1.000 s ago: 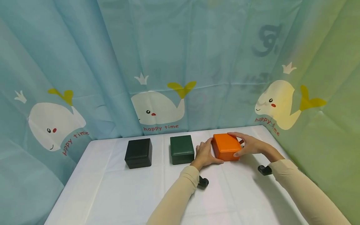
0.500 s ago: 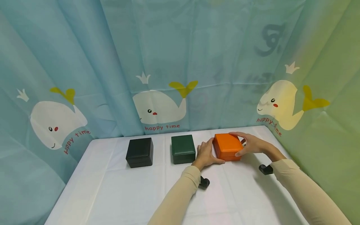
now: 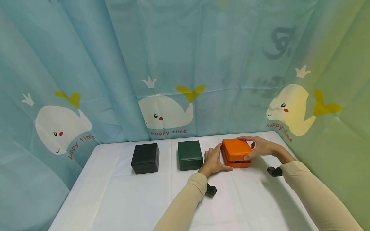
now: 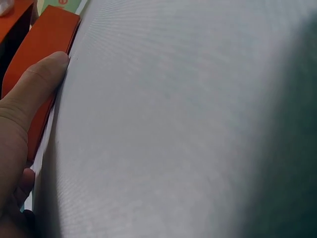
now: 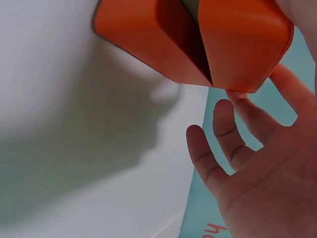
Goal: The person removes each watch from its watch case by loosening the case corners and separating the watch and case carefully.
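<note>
A square orange box (image 3: pixel 237 149) sits at the back right of the table, its lid tilted up a little so that a dark gap shows along the front. With thumb at the front and fingers along the left side, my left hand (image 3: pixel 213 162) grips the lower part. The left thumb lies against the orange base (image 4: pixel 47 37) in the left wrist view. My right hand (image 3: pixel 261 148) pinches the lid between thumb at the front and a finger at the back. In the right wrist view, the lid (image 5: pixel 242 39) stands apart from the base (image 5: pixel 133 34), joined at one corner.
A dark green box (image 3: pixel 190 155), shut, stands just left of my left hand. Further left is a shut black box (image 3: pixel 145 158). The white-covered table (image 3: pixel 133 199) meets a blue whale-print curtain (image 3: pixel 216 48) behind and a green curtain (image 3: pixel 347 160) at the right.
The orange box's lid has risen at the front, lifted by the right hand, and a gap has appeared. The left hand stays at the base. The head view has shifted slightly.
</note>
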Available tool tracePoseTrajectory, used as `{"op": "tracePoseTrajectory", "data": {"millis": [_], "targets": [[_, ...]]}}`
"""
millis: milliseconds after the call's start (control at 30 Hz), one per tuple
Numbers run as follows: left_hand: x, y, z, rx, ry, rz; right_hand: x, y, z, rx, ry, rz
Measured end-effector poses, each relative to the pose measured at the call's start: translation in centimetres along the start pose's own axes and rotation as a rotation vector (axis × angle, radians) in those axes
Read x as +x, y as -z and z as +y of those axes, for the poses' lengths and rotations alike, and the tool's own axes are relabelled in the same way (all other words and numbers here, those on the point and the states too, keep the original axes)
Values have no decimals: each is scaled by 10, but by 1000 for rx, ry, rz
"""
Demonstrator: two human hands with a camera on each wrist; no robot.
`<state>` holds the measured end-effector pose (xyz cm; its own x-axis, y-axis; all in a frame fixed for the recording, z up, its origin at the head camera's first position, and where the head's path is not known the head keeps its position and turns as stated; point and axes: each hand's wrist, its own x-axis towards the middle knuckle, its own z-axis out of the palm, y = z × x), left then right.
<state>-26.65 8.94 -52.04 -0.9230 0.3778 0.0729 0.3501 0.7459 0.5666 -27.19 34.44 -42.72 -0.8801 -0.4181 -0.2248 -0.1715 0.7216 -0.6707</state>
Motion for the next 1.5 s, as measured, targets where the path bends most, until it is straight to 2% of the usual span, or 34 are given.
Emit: {"op": "tracePoseTrajectory", "data": {"millis": [300, 700, 933, 1300, 1500], "targets": [[-2, 1, 1, 5, 3, 1, 4, 4, 7, 81, 29, -23], [-1, 4, 2, -3, -1, 6, 5, 3, 21, 233, 61, 27], [0, 4, 1, 7, -9, 14, 7, 2, 21, 313, 65, 57], [-1, 4, 2, -23, 26, 18, 20, 3, 20, 423, 1, 62], [-1, 3, 3, -21, 44, 13, 27, 6, 16, 455, -85, 60]]}}
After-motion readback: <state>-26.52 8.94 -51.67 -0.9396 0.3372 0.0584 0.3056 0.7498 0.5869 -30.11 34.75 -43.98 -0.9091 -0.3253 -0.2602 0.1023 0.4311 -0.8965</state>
